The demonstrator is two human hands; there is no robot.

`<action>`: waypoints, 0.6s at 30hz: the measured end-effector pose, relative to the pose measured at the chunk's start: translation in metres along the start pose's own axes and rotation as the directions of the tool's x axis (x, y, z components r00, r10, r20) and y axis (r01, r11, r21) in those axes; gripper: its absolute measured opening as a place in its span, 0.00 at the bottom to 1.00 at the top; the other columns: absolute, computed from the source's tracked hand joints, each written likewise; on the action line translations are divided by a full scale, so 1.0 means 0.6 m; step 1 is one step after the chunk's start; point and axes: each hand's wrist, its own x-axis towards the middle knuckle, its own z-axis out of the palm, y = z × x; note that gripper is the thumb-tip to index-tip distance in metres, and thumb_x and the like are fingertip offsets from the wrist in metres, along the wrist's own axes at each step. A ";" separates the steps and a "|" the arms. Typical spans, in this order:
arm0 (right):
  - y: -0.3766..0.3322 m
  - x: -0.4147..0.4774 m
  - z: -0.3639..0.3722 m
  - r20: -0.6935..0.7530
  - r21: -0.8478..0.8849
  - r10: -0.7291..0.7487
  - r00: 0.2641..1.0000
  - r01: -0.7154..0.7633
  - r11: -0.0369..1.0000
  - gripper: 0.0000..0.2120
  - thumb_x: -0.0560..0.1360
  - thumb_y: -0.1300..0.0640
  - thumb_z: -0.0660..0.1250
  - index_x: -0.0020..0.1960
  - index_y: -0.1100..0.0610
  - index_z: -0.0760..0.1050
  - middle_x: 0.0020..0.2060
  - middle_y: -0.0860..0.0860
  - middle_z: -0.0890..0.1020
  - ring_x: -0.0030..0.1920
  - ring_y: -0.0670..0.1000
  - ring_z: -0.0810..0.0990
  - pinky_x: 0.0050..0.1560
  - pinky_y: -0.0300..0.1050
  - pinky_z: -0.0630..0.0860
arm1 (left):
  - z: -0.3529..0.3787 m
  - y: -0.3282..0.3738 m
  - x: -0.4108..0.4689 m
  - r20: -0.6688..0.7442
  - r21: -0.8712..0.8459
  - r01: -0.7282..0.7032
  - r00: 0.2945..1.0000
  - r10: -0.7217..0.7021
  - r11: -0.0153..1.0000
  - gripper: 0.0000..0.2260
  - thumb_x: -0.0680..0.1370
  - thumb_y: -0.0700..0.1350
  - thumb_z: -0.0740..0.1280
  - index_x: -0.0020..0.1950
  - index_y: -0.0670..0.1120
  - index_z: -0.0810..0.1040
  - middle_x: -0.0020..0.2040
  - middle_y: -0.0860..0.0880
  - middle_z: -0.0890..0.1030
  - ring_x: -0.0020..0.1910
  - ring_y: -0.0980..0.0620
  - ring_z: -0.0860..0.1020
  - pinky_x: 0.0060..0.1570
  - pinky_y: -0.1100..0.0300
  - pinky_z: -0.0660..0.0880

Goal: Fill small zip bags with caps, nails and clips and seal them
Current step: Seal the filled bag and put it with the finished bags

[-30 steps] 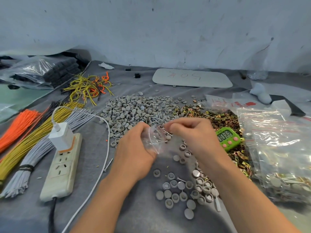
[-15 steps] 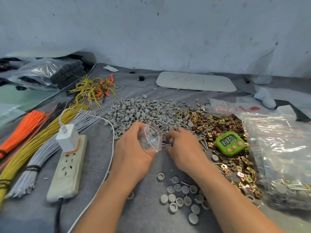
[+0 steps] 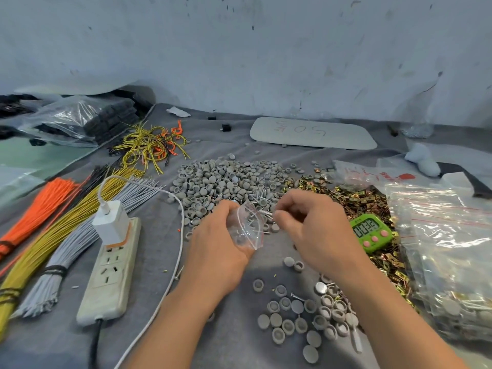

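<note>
My left hand [image 3: 217,243] grips a small clear zip bag [image 3: 249,230] with its mouth facing right. My right hand [image 3: 311,230] pinches a few thin nails [image 3: 267,213] whose tips reach the bag's mouth. Behind the hands lies a big heap of grey caps [image 3: 226,182], with loose nails at its near edge. A pile of gold clips [image 3: 356,201] spreads to the right. More grey caps [image 3: 298,315] are scattered on the cloth near my right forearm.
A green timer [image 3: 371,233] sits on the clips. Filled zip bags [image 3: 447,257] pile up at the right. A power strip [image 3: 111,270] with a white charger and cable lies left, beside orange, yellow and grey wire bundles [image 3: 53,225]. A white board [image 3: 312,133] lies at the back.
My right hand picked nails from the heap's edge and lifted them to the bag's mouth. The left hand kept hold of the bag, tilting it slightly.
</note>
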 end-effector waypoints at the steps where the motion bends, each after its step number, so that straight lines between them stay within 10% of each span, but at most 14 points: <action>1: -0.007 -0.005 -0.002 0.021 0.009 -0.043 0.999 0.043 0.999 0.08 0.77 0.55 0.74 0.41 0.46 0.80 0.36 0.40 0.83 0.37 0.42 0.80 0.36 0.37 0.76 | 0.000 0.002 0.001 0.015 -0.008 -0.007 1.000 0.007 1.000 0.19 0.70 0.49 0.77 0.54 0.59 0.73 0.47 0.59 0.80 0.48 0.56 0.78 0.47 0.55 0.74; 9: -0.029 -0.008 0.015 0.119 -0.107 -0.204 0.972 0.217 0.970 0.07 0.74 0.57 0.75 0.43 0.46 0.85 0.36 0.41 0.83 0.36 0.42 0.78 0.40 0.35 0.72 | 0.009 0.017 -0.004 0.126 -0.074 0.019 0.992 -0.009 0.997 0.21 0.66 0.47 0.78 0.53 0.62 0.73 0.45 0.61 0.82 0.44 0.64 0.77 0.36 0.68 0.68; 14: -0.013 0.001 0.003 -0.057 0.246 -0.039 0.998 0.052 0.968 0.09 0.74 0.58 0.76 0.46 0.44 0.88 0.38 0.36 0.86 0.37 0.38 0.83 0.36 0.30 0.76 | 0.007 0.015 -0.002 0.086 -0.175 0.054 0.996 -0.039 0.983 0.18 0.66 0.43 0.78 0.50 0.58 0.76 0.42 0.59 0.83 0.40 0.60 0.79 0.39 0.56 0.74; 18: 0.022 0.020 0.005 -0.084 0.000 0.129 0.988 -0.129 0.992 0.13 0.77 0.59 0.74 0.42 0.42 0.86 0.34 0.36 0.83 0.34 0.36 0.81 0.31 0.25 0.72 | 0.001 0.008 0.003 0.053 -0.206 0.090 0.995 -0.080 0.974 0.19 0.66 0.41 0.78 0.50 0.55 0.77 0.41 0.58 0.83 0.40 0.57 0.80 0.43 0.54 0.77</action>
